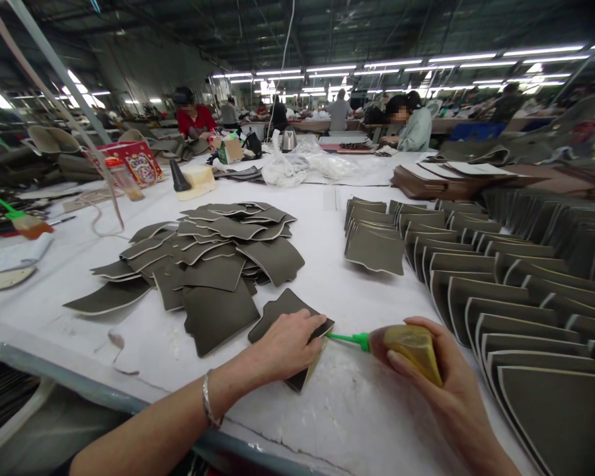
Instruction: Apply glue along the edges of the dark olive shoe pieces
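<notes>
1. Olive-grey leather panel (282, 307) sits at lower centre of the frame, near the front edge of the white-covered worktable (307, 423). My left hand (285, 347) is closed narrowly over it, with a silver bracelet (208, 400) on the wrist. The hand's grip seems to pin the piece and bend it, exposing a pale edge.
2. My right hand (453, 403) wraps around a soft squeeze bottle (406, 350) of amber liquid at lower right. Its green nozzle (347, 340) points left, its tip just beside the panel's edge. Holding the bottle low and sideways seems to bring the tip close to that edge.
3. A loose heap of matching panels (213, 274) lies left of centre, within easy reach of my left hand.
4. At right, fanned rows of panels (500, 291) overlap, apparently so that each pale edge stays visible and the pieces stay apart.
5. Upper right holds a stack of brown panels (426, 182). At upper left stand a red printed box (129, 162) and a second squeeze bottle (30, 226). Farther back, a co-worker in red (193, 119) and another in a pale top (414, 129) sit at their own tables.
</notes>
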`<state>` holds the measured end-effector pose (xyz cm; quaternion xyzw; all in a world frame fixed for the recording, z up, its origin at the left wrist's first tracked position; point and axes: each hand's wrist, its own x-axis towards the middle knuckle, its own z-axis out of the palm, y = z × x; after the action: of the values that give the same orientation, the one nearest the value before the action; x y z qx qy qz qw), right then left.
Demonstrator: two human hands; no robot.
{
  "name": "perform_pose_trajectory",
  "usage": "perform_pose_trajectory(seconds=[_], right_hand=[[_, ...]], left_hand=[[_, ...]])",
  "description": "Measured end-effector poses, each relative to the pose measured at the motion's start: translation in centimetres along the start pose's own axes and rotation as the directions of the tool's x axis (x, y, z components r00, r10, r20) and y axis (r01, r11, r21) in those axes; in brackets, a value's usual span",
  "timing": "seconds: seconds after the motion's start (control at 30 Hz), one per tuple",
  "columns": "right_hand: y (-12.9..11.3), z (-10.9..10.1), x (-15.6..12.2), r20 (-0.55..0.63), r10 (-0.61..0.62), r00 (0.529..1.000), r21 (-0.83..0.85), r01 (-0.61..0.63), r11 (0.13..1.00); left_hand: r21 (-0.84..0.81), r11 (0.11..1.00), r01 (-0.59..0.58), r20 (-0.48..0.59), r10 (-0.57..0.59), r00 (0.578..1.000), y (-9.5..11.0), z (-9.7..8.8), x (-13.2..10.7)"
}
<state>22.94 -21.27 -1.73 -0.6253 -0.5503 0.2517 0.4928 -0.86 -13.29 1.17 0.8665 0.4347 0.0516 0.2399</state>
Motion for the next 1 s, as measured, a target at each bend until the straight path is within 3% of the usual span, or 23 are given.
perform_pose_trajectory(seconds=[0.13,0.3,0.57,0.77,1.0], right_hand=[[0.6,-0.4,0.8,-0.06,-0.043,0.997,-0.034,0.041,0.999],[0.2,-0.5,-0.3,0.006,-0.08,0.997,-0.08,0.081,0.994],[0.4,-0.2,-0.2,-0.086,0.018,0.996,-0.051,-0.022,0.998],[-1.1,0.6,-2.1,-0.014,0.18,0.984,0.049,-0.179,0.983],[-1.1,0.8,-2.1,-0.047,0.19,0.981,0.041,-0.188,0.981]], left_hand=[[-0.007,1.0,-0.009,-0.002,0.009,1.0,0.0,0.1,0.2],[-0.02,1.0,0.002,0.01,-0.001,1.0,-0.1,0.2,0.1],[-0.012,1.0,0.013,0.012,-0.013,1.0,0.0,0.1,0.1],[-0.004,1.0,0.012,0.01,-0.012,1.0,0.0,0.2,0.1],[-0.01,1.0,0.014,0.005,-0.014,1.0,-0.1,0.3,0.1]])
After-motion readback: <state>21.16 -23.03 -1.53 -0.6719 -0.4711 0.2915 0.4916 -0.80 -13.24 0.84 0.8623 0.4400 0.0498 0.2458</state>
